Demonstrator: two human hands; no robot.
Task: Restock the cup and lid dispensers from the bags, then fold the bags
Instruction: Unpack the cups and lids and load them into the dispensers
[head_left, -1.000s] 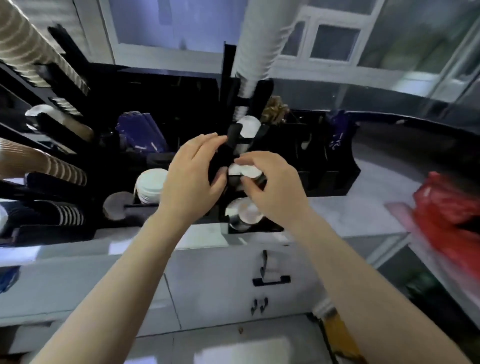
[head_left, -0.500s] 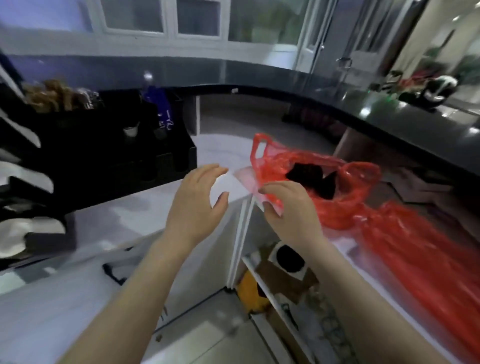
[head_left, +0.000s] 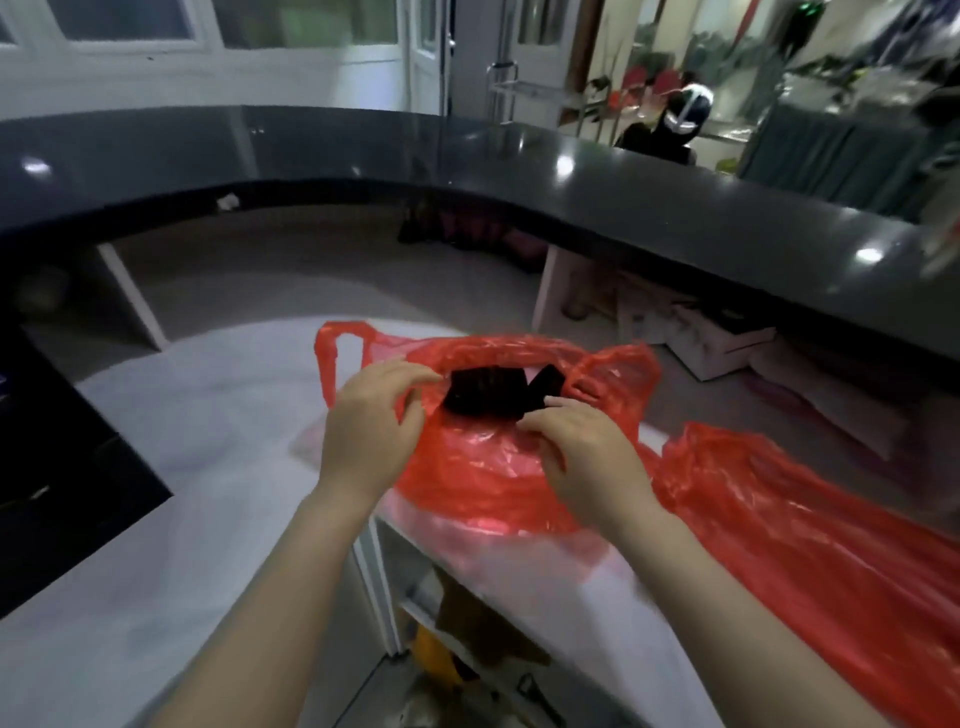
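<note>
Head view: red bag (head_left: 483, 467) sitting on the white counter (head_left: 218, 426), mouth open, black lids (head_left: 485, 397) showing inside. Left hand (head_left: 371, 431) pinching the bag's rim, right hand (head_left: 587, 452) with fingers curled on the near edge. Second red bag (head_left: 810, 545) lying flat just right.

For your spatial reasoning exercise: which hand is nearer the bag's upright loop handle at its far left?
Left. The left hand grips the bag rim just beside the handle; the right hand is across the opening.
</note>
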